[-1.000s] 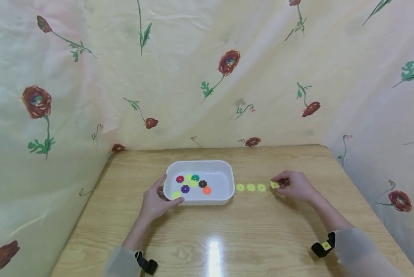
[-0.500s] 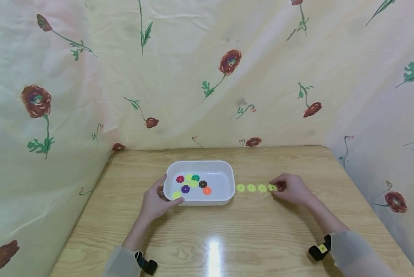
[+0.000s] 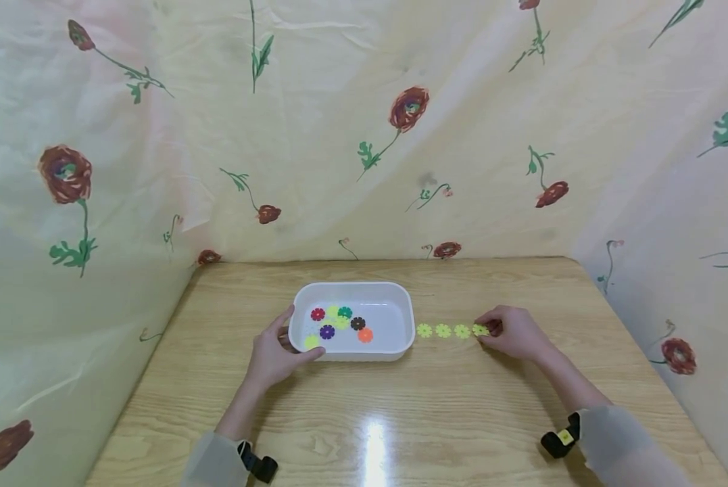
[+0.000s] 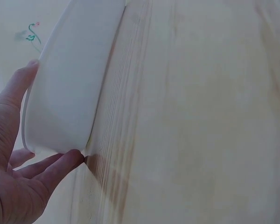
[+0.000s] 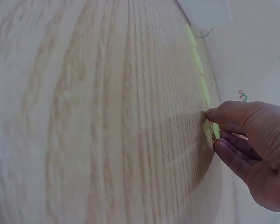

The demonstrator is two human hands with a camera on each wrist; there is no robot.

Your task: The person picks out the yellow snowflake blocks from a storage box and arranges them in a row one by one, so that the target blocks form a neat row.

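Note:
My left hand grips the left end of a white plastic tub, thumb along the front rim and fingers at the end wall. In the left wrist view the fingertips touch the tub's outer wall. My right hand pinches a yellow flower-shaped plastic disc low at the table, at the right end of a row. Three more yellow discs lie flat between it and the tub. In the right wrist view, thumb and fingers meet at the held disc, partly hiding it.
Inside the tub lie several discs: red, green, purple, dark brown, orange and some yellow. The wooden table backs onto a flower-printed cloth, which also hangs at both sides.
My right hand has moved slightly left and down, bringing the yellow disc into line with the row. The left hand and the tub stay where they were.

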